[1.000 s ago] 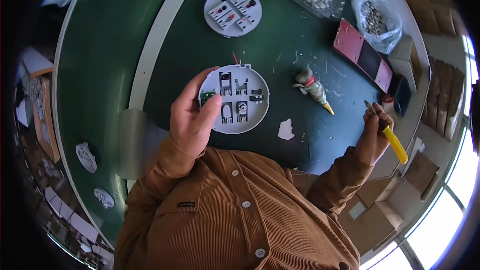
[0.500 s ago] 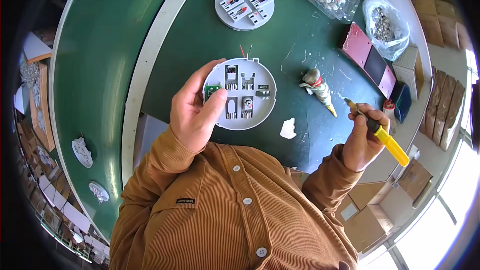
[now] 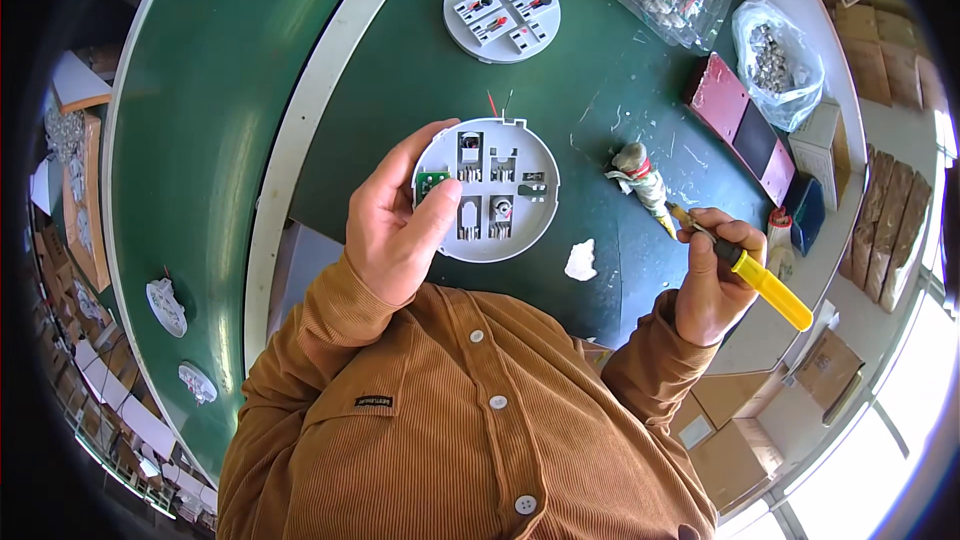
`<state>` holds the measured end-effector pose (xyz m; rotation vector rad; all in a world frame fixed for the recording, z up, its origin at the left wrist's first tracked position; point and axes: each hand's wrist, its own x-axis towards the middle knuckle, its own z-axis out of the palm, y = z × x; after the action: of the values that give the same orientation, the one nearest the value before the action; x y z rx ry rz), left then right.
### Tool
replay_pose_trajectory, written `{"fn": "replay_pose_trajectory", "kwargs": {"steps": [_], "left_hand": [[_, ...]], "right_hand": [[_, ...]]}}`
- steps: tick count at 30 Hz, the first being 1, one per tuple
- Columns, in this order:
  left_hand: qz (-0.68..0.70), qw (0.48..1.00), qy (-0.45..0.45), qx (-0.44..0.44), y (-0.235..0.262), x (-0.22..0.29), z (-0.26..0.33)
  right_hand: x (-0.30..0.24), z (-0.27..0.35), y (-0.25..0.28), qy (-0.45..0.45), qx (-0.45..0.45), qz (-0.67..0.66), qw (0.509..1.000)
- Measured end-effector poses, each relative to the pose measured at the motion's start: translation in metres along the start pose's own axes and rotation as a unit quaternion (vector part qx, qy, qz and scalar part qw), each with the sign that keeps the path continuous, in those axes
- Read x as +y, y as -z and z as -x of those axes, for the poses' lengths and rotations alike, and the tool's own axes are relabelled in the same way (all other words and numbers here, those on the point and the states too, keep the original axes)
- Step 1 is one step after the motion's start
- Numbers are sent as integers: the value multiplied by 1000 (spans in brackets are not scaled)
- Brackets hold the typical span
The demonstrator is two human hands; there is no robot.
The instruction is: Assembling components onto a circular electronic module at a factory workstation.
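My left hand [image 3: 395,225] grips the white disc [image 3: 487,190] by its left rim, thumb over the face, held above the green table [image 3: 400,60]. Right hand [image 3: 712,280], right of the disc, is closed on a yellow screwdriver [image 3: 748,268]. I judge the disc light, stiff plastic; its green board [image 3: 431,183] and thin wires look fragile, so hold by the rim only.
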<state>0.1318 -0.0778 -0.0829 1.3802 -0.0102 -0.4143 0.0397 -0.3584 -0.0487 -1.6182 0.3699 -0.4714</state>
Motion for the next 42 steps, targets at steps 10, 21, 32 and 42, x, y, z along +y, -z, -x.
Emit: {"fn": "replay_pose_trajectory", "kwargs": {"steps": [10,21,32,42], "left_hand": [[4,1000,-4,-3,-1,1,0],[7,1000,-3,-6,0,0,0],[-1,1000,4,-18,4,0,-2],[4,1000,11,-26,2,1,-5]], "right_hand": [[0,3,-8,-9,-13,-22,1000],[2,1,-11,-17,-23,-25,999],[-2,-6,-28,-8,-61,-42,997],[-7,-12,-50,17,-111,-46,993]]}}
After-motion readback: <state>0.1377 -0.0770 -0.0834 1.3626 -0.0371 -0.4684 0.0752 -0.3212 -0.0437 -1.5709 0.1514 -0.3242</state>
